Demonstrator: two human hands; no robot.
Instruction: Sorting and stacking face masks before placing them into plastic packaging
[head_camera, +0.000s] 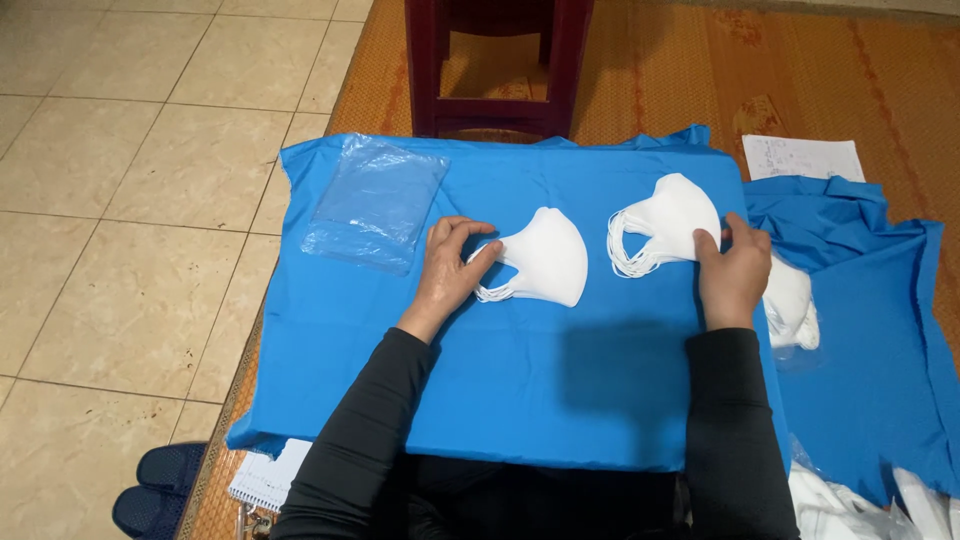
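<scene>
Two stacks of white folded face masks lie on a blue cloth (520, 400). My left hand (448, 270) pinches the ear loops of the left mask stack (545, 258). At the right, the fingertips of my right hand (735, 275) rest on the edge of the other mask stack (668, 220). A third pile of white masks (793, 300) lies just right of my right hand, partly hidden by it.
A clear plastic bag (378, 200) lies flat at the cloth's far left corner. A dark red stool (497, 65) stands beyond the cloth. A printed paper sheet (803, 158), more blue cloth (880, 330), a spiral notebook (265, 478) and dark slippers (155, 485) surround it.
</scene>
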